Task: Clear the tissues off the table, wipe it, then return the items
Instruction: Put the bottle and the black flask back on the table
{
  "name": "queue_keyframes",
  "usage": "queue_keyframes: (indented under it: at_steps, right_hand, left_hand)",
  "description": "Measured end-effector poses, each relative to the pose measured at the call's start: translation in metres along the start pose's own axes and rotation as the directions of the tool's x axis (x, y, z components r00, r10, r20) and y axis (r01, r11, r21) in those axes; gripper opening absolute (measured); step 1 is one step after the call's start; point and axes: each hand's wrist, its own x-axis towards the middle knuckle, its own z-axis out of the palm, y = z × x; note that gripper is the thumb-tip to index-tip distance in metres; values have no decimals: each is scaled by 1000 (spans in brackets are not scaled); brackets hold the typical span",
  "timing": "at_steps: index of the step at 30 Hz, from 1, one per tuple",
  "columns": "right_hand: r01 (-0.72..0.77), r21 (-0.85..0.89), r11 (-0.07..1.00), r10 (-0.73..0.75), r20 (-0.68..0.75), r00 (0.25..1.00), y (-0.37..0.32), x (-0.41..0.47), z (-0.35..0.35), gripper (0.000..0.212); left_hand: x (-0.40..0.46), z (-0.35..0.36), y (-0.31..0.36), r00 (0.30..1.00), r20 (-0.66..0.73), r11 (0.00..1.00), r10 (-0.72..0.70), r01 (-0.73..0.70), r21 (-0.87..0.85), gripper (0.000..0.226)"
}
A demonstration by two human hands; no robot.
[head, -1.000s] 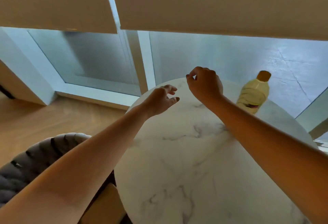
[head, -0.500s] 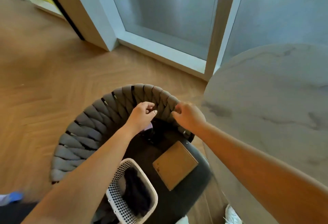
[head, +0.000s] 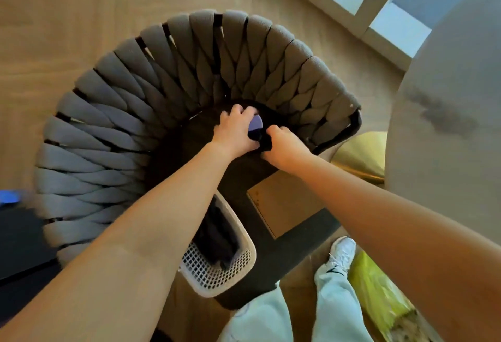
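Both my hands reach down to the back of the dark seat [head: 244, 176] of a woven grey chair [head: 189, 70]. My left hand [head: 234, 134] curls its fingers round a small round purple object [head: 255, 124]. Right beside it, my right hand [head: 284, 148] grips a small black object [head: 267, 143] that touches the purple one. What the two objects are is hidden by my fingers. The round marble table [head: 447, 124] fills the right edge, and only a bare part of its top shows. No tissues are in view.
On the seat lie a flat brown board [head: 284, 203] and a white mesh basket [head: 217, 271] holding dark cloth. The gold table base [head: 360, 154] stands by the chair. A yellow-green bag [head: 379, 295] and my shoe [head: 343, 249] are on the wooden floor.
My view swung from the tabletop with the yellow bottle down to the chair. Both hands dropped from above the table to the seat and closed on the purple and black objects.
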Motion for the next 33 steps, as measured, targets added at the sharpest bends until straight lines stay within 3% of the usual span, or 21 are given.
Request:
queue_keyframes:
  at_steps: [4, 10, 15, 18, 21, 26, 29, 33]
  right_hand:
    - [-17, 36, 999, 19, -37, 999, 6, -5, -5, 60]
    - [98, 130, 987, -86, -95, 992, 8, -28, -31, 65]
    - [231, 230, 945, -204, -136, 969, 6, -66, -65, 74]
    - [269, 333, 904, -178, -280, 943, 9, -101, -93, 86]
    - [313, 347, 884, -119, -481, 869, 17, -137, -119, 93]
    - [371, 410, 833, 81, -755, 651, 54, -189, -160, 88]
    - [393, 496, 775, 231, -800, 554, 92, -220, -188, 78]
    - [268, 559, 785, 393, -783, 483, 157, -262, -216, 67]
  left_hand:
    - [-4, -1, -4, 996, -61, 998, 61, -60, 11, 62]
    - [-27, -47, 10, 980, -66, 978, 190, -183, 99, 62]
    - [-58, -126, 68, 952, -65, 935, 300, -280, 215, 63]
    - [-80, -169, 123, 929, -87, 908, 359, -326, 265, 66]
    - [-103, -200, 184, 895, -131, 885, 426, -383, 264, 68]
    - [-130, -213, 295, 819, -142, 825, 556, -524, 210, 75]
    - [-139, -200, 362, 766, -118, 768, 631, -598, 228, 79]
    - [-136, -169, 439, 712, -81, 713, 697, -677, 181, 82]
